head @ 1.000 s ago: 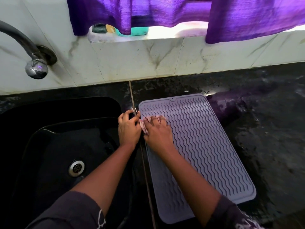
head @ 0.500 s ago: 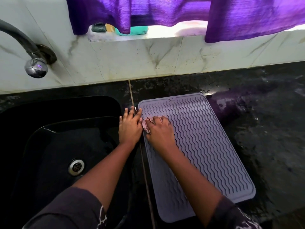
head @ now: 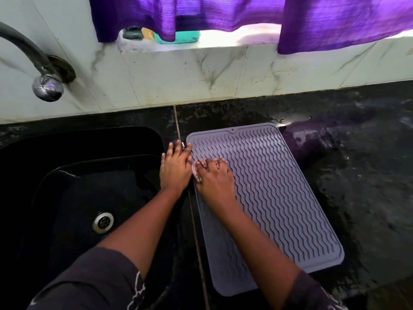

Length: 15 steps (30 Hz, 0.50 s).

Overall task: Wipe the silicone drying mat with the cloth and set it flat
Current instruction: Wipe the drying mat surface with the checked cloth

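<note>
A grey silicone drying mat [head: 274, 193] with wavy ridges lies flat on the black counter, just right of the sink. My right hand [head: 215, 180] presses a small pinkish cloth [head: 197, 168] onto the mat's upper left part; most of the cloth is hidden under my fingers. My left hand [head: 175, 167] rests flat with fingers spread at the mat's left edge, its fingertips touching the far left corner.
A black sink [head: 73, 198] with a steel drain [head: 102, 222] lies to the left, under a tap [head: 47, 86]. The wet black counter [head: 362, 175] stretches right. Purple curtains [head: 223, 12] and soap items [head: 178, 36] sit on the sill behind.
My left hand went from curled fingers to flat, spread fingers along the mat's edge. My right hand shifted the cloth slightly toward me and to the right on the mat.
</note>
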Tool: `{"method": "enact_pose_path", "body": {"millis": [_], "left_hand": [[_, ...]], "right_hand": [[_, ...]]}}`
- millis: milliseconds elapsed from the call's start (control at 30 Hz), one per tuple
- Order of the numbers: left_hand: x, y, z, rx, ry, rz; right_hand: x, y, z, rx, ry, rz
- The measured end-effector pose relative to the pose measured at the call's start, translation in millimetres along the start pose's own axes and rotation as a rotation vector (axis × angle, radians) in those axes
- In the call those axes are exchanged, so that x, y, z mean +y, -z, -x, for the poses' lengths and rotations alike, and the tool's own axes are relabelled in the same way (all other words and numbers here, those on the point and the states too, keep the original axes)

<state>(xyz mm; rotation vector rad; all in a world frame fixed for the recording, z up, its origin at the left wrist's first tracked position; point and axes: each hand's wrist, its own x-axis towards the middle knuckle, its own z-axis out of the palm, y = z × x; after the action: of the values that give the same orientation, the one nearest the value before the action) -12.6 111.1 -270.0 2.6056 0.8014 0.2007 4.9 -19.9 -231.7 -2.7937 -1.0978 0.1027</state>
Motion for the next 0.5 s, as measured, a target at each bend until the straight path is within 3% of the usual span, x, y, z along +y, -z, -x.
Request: {"method": "enact_pose_path", "body": {"millis": [167,300,500], "left_hand": [[0,-1,0,0.013,0.003,0.018],[-1,-1,-2,-0.001,-0.002,0.008],[-2,-2,-2,0.019,-0.007,0.026]], "right_hand": [[8,-1,61,0.009,0.089,-0.007],[11,9,22,0.024,0.005,-0.16],[4,2,31,-0.023,0.017,-0.032]]}}
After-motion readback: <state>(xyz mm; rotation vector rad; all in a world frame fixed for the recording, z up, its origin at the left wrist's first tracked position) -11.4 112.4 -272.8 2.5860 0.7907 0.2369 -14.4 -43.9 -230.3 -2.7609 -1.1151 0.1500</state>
